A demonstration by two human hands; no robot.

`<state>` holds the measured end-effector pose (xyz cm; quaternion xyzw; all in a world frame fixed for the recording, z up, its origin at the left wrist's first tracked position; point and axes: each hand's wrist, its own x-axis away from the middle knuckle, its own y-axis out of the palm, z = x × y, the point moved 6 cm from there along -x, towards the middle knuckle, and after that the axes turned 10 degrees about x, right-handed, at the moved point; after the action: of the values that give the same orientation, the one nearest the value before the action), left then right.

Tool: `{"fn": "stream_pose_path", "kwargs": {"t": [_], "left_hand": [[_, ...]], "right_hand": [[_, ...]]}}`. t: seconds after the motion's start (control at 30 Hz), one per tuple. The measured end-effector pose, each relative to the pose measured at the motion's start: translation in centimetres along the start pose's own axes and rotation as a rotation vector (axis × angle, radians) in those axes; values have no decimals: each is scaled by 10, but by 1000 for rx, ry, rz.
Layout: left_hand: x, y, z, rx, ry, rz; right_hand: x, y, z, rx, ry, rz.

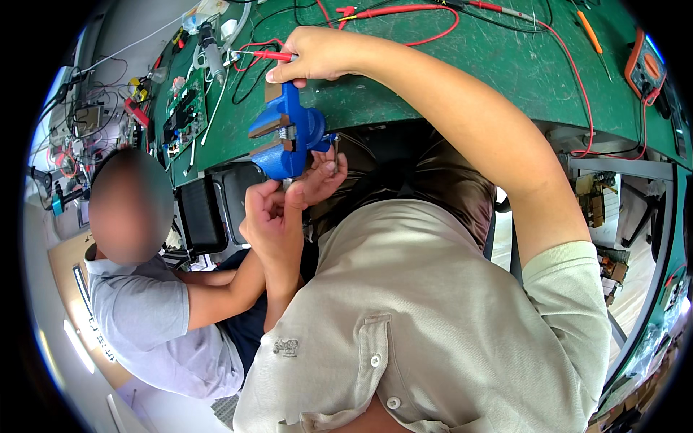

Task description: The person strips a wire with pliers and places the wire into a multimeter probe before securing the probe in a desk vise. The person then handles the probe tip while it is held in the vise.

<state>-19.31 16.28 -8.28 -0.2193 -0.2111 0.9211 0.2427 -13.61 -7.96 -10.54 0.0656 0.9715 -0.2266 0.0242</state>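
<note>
A small blue bench vise with brown jaw faces is held at the near edge of the green bench. My right hand reaches across from the right and is closed on the vise's far end. A red test probe crosses its fingers; whether they grip it too I cannot tell. My left hand pinches the metal screw end at the vise's near side. Another hand, seemingly that of the person at the left, is at the clamp screw below the vise; its arm is mostly hidden.
A person in a grey shirt sits close on my left. Across the green bench run red and black test leads. A green circuit board lies left, an orange-handled tool and an orange multimeter right.
</note>
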Motion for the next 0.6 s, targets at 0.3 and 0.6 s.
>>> {"fn": "stream_pose_path", "kwargs": {"t": [0.3, 0.6], "left_hand": [[1, 0, 2, -39, -19, -20], [3, 1, -7, 102, -54, -55]], "right_hand": [[-2, 2, -1, 3, -20, -7], [-4, 2, 2, 47, -43, 3]]}}
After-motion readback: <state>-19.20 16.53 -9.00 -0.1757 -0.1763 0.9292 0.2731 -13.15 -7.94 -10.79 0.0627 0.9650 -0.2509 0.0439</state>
